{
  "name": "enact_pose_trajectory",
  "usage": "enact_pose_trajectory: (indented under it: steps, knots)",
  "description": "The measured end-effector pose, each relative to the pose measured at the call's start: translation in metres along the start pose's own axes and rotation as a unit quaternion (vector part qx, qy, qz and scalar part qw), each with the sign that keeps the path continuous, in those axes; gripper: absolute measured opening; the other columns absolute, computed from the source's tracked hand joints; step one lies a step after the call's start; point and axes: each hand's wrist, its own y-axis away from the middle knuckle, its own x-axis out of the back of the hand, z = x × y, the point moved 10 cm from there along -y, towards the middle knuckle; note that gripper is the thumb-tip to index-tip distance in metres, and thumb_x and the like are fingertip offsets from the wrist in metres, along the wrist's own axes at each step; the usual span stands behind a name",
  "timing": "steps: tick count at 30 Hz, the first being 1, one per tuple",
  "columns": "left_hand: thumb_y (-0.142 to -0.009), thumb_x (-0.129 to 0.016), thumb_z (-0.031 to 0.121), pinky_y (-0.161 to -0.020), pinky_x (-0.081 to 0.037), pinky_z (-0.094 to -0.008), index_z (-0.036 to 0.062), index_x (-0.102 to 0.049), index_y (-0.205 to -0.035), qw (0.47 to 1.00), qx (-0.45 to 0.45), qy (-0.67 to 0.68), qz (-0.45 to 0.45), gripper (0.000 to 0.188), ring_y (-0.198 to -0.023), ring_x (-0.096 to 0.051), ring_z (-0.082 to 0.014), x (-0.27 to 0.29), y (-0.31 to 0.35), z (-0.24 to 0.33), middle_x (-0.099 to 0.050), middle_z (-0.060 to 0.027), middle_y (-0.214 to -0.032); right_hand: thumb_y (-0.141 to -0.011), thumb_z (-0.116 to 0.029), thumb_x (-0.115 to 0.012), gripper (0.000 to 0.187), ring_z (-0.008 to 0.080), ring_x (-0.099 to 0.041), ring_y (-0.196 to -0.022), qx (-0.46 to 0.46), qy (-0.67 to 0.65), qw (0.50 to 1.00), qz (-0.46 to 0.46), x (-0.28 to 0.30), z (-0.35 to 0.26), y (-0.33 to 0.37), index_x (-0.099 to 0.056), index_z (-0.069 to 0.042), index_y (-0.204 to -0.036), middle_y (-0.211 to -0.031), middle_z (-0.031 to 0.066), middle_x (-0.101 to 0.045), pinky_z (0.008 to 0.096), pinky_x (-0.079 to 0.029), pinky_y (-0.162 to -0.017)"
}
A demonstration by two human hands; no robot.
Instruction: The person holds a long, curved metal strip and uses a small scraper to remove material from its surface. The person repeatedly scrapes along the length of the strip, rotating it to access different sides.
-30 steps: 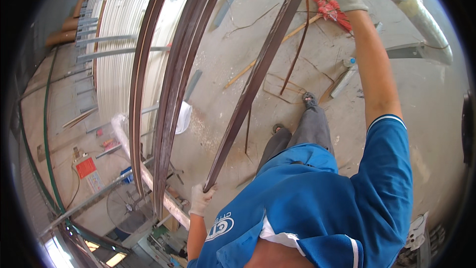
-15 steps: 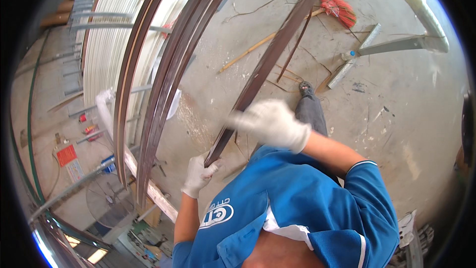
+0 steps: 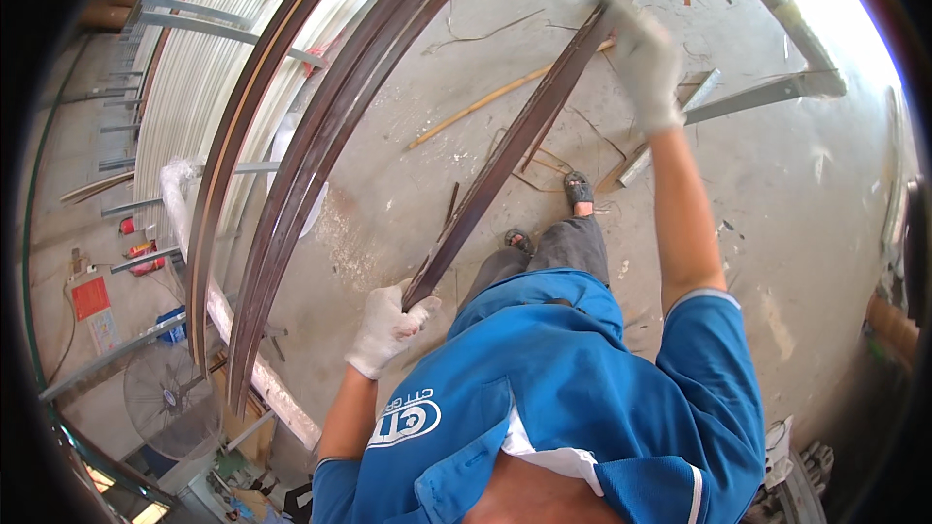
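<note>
A long dark brown profile strip point(image 3: 532, 126) runs slantwise from near my body up to the far edge of the view. My left hand point(image 3: 385, 330), in a white glove, is closed around its near end with the thumb on top. My gloved right hand point(image 3: 646, 58) is stretched far forward beside the upper part of the strip. Motion smears its fingers, so I cannot make out whether they touch or grip it. To the left, several similar brown strips point(image 3: 325, 126) rest in a bundle, with another brown strip point(image 3: 228, 150) beyond them.
A stack of long white profiles point(image 3: 199, 87) lies on metal rack arms at left, near a wrapped post point(image 3: 180, 199). A fan point(image 3: 167, 393) stands at lower left. On the floor lie a wooden stick point(image 3: 476, 112) and thin scraps. A metal frame point(image 3: 752, 97) stands at upper right.
My right hand has moved from near the strip's lower end, forward and up along it to its far part. My left hand has kept its hold on the near end.
</note>
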Motion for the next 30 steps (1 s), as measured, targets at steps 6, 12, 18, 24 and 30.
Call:
enact_pose_trajectory:
  steps: [6,12,18,24,30]
  knots:
    - [-0.088,-0.078,0.021,-0.057,-0.047,-0.0263,-0.0037,-0.071,-0.09,1.0,0.003,0.013,-0.026,0.025,-0.06,-0.059,-0.0088,0.005,-0.004,0.0,-0.064,-0.003,-0.067,-0.09,-0.012,-0.057,0.042,0.0232,-0.068,-0.087,0.043,-0.08,0.989,-0.115,0.011,-0.049,0.031,-0.067,-0.012,-0.131,-0.099,0.0106,-0.07,0.0311,-0.054,-0.076]
    - [-0.086,-0.076,0.021,-0.053,-0.044,-0.0285,-0.0003,-0.071,-0.081,0.998,0.047,0.038,-0.001,0.022,-0.056,-0.057,-0.0087,0.002,0.001,-0.014,-0.061,-0.003,-0.06,-0.086,-0.021,-0.063,0.029,0.0169,-0.064,-0.059,0.188,0.162,0.951,-0.182,-0.023,-0.109,0.039,-0.065,-0.026,-0.114,-0.068,0.0008,-0.058,0.0344,-0.049,-0.046]
    - [-0.085,-0.078,0.021,-0.053,-0.043,-0.0275,-0.0007,-0.073,-0.086,0.999,0.03,0.044,-0.002,0.022,-0.056,-0.055,-0.0072,0.007,-0.007,-0.019,-0.062,-0.0024,-0.061,-0.091,-0.006,-0.057,0.043,0.0247,-0.068,-0.072,-0.014,-0.042,0.998,0.033,0.016,0.026,-0.042,-0.065,-0.02,-0.13,-0.078,0.0077,-0.065,0.0375,-0.054,-0.06]
    - [-0.085,-0.079,0.024,-0.053,-0.044,-0.0267,-0.0007,-0.074,-0.089,0.994,0.036,0.093,-0.044,0.026,-0.056,-0.056,-0.0073,-0.003,-0.006,-0.021,-0.063,-0.0022,-0.062,-0.081,-0.018,-0.064,0.038,0.021,-0.064,-0.063,0.258,-0.121,0.891,-0.353,-0.032,-0.177,0.128,-0.064,-0.016,-0.118,-0.072,0.0026,-0.057,0.0387,-0.051,-0.052]
    - [-0.084,-0.076,0.021,-0.053,-0.044,-0.0267,-0.0001,-0.074,-0.088,0.996,0.036,0.074,-0.043,0.021,-0.056,-0.056,-0.0069,-0.003,-0.001,-0.014,-0.063,-0.0022,-0.062,-0.085,-0.003,-0.059,0.045,0.0258,-0.066,-0.064,0.067,0.091,0.992,-0.048,0.004,-0.028,-0.024,-0.07,-0.019,-0.126,-0.083,0.0078,-0.07,0.0391,-0.053,-0.059]
